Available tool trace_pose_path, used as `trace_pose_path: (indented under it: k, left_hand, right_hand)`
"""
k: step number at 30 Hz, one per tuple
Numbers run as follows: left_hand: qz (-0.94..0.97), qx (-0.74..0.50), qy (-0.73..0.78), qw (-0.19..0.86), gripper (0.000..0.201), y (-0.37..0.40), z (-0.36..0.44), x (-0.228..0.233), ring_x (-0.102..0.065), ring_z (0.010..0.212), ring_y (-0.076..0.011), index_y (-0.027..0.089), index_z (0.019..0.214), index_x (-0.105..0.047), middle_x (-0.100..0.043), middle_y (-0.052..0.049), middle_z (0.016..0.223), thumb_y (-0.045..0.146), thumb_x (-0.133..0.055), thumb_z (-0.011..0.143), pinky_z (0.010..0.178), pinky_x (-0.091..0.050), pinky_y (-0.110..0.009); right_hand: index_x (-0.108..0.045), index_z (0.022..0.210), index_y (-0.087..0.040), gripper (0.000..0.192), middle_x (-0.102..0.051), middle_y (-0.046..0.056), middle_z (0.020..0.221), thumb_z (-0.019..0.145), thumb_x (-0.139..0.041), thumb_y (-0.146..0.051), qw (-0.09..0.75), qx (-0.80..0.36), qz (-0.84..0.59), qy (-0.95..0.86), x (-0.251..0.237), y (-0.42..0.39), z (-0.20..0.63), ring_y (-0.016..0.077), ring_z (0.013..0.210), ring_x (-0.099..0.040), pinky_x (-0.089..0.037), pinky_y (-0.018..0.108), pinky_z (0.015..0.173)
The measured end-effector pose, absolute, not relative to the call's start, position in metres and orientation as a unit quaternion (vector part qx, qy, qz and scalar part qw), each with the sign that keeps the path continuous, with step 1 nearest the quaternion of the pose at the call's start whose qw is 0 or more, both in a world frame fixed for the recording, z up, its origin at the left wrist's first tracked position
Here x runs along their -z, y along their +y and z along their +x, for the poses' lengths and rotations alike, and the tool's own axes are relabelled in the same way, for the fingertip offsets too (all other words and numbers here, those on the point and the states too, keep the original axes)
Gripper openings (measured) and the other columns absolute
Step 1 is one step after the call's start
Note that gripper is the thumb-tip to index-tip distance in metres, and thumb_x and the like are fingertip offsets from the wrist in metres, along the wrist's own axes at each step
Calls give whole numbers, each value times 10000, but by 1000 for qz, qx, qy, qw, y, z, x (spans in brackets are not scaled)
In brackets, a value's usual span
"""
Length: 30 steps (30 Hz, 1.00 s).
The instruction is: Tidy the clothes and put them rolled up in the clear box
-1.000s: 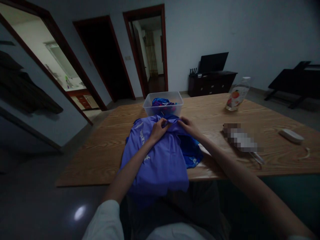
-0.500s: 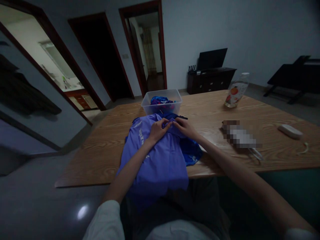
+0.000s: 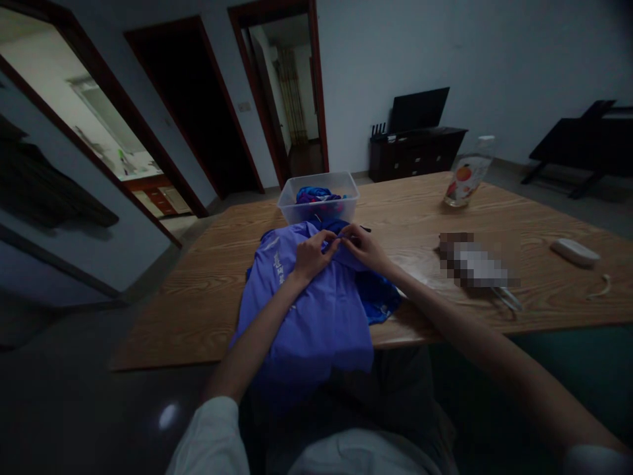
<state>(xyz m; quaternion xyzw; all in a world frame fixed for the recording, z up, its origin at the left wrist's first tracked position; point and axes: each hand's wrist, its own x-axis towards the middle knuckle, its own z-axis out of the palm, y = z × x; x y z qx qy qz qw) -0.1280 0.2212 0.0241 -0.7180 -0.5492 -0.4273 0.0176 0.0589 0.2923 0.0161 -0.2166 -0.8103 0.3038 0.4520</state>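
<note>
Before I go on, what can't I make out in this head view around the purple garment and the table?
- Fingertips of left hand and right hand: pinched into the purple garment, whose folds hide what they grip.
- Clear bin contents: only bunched blue and pink fabric shows; dim light.
- Object on the table right of the hands: blurred out.
- Garment lettering: too small and dark.
- Garment hem: hangs below the table edge.
</note>
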Motion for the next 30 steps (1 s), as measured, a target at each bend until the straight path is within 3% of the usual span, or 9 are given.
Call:
trace_pose_path:
  k: [4,12,15,18,23,30]
  left_hand:
    - [-729,428,-534,26,239,222,-130,-24,-713,1005,-204,239,1122,-683,-759,-42,1100,439,-579,1046,822,-480,-303]
    - [-729,433,-530,12,152,226,-130,-20,-692,868,-168,226,1082,-676,-756,-30,1053,341,-586,1042,805,-473,-286]
    - [-721,449,-526,-35,191,229,-131,-18,-662,767,-147,223,1095,-673,-761,-26,1035,390,-603,1032,765,-474,-283]
    - [-709,466,-518,-111,281,234,-134,-15,-618,667,-122,219,1101,-673,-764,-21,1010,480,-637,1003,681,-460,-269]
    - [-695,485,-488,-208,341,241,-139,-10,-680,802,-154,201,1028,-699,-753,-30,965,533,-691,950,695,-490,-252]
    - [-691,484,-493,-215,330,243,-141,-7,-703,920,-181,206,1078,-734,-760,-46,1057,505,-705,941,768,-524,-271]
  right_hand:
    - [-569,1115,-241,250,-672,51,972,1015,-561,-469,451,-308,-211,-811,-15,292,58,212,799,-629,-512,322,716]
    - [-557,1067,-231,162,-666,46,926,1016,-521,-381,454,-269,-204,-825,-12,293,57,198,744,-614,-474,305,679]
    - [-565,1058,-228,138,-665,40,898,1015,-515,-350,448,-238,-209,-836,-8,295,56,193,713,-605,-455,298,667]
    - [-576,1103,-232,145,-694,67,965,1026,-506,-332,429,-182,-213,-859,-3,297,57,226,802,-645,-471,316,722]
    - [-586,1128,-215,154,-672,129,1105,1035,-481,-279,386,-74,-208,-896,1,299,60,277,930,-652,-468,344,746]
    - [-591,1136,-211,161,-632,135,1144,1069,-477,-302,388,-60,-218,-893,-3,296,62,274,915,-637,-467,348,730]
